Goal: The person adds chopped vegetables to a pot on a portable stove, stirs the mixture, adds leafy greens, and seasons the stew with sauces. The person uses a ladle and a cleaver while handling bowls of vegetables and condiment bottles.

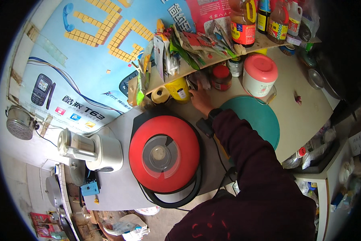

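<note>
My right hand reaches under the wooden shelf, between a yellow canister and a red-lidded jar. Its fingertips are at a dark plastic bag; whether they grip it cannot be seen. A black strap with a small device is on that wrist. At the lower left edge, my left hand, partly cut off by the frame, holds a white plastic bag with blue print. Before me stands a round appliance with a red lid and a clear centre.
A white blender stands left of the red-lidded appliance. Right of it are a teal round lid or tray and a white pail with a pink lid. The shelf carries seasoning packets and bottles. A black cable hangs near my right arm.
</note>
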`<state>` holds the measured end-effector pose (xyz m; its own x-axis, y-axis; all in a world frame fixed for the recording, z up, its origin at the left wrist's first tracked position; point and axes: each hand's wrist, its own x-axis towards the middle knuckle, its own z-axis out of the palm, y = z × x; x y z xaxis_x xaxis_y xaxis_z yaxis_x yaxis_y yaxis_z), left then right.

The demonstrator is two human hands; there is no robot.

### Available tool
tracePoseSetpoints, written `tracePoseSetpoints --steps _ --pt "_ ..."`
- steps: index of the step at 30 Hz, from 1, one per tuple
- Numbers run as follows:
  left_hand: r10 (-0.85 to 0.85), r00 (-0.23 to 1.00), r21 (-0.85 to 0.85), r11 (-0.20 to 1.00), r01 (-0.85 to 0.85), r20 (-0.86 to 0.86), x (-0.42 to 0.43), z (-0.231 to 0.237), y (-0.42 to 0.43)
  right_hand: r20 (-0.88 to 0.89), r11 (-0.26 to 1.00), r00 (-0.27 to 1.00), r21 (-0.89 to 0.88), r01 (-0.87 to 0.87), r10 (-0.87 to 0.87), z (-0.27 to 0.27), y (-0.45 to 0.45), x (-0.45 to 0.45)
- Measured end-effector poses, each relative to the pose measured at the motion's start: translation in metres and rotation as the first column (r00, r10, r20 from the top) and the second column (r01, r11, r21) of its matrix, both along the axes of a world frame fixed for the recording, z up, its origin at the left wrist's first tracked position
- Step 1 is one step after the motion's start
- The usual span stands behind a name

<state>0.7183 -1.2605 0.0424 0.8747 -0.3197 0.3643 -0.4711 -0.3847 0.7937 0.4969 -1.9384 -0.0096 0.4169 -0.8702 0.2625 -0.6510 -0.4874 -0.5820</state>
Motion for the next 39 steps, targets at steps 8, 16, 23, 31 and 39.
tracePoseSetpoints --steps 8,16,23,31,39 --pt "0.133 0.982 -0.061 0.988 -0.142 -0.137 -0.027 0.013 -0.002 0.107 0.997 0.994 0.075 0.007 -0.015 -0.005 -0.039 0.01" --pt "0.176 0.967 -0.1 0.975 -0.197 -0.184 -0.039 0.008 0.004 0.297 0.997 0.953 0.052 0.055 -0.068 -0.006 -0.057 0.009" --pt "0.171 0.956 -0.18 0.959 -0.217 -0.24 -0.041 0.007 -0.009 0.608 0.947 0.787 0.182 -0.265 0.103 -0.031 -0.05 0.02" --pt "0.164 0.952 -0.211 0.952 -0.221 -0.257 -0.04 0.011 -0.018 0.365 0.976 0.921 0.113 -0.186 0.133 0.0 -0.036 -0.002" --pt "0.104 0.948 -0.199 0.965 -0.169 -0.3 -0.034 -0.002 0.002 0.332 0.775 0.922 -0.629 0.058 0.201 0.122 0.007 -0.041"
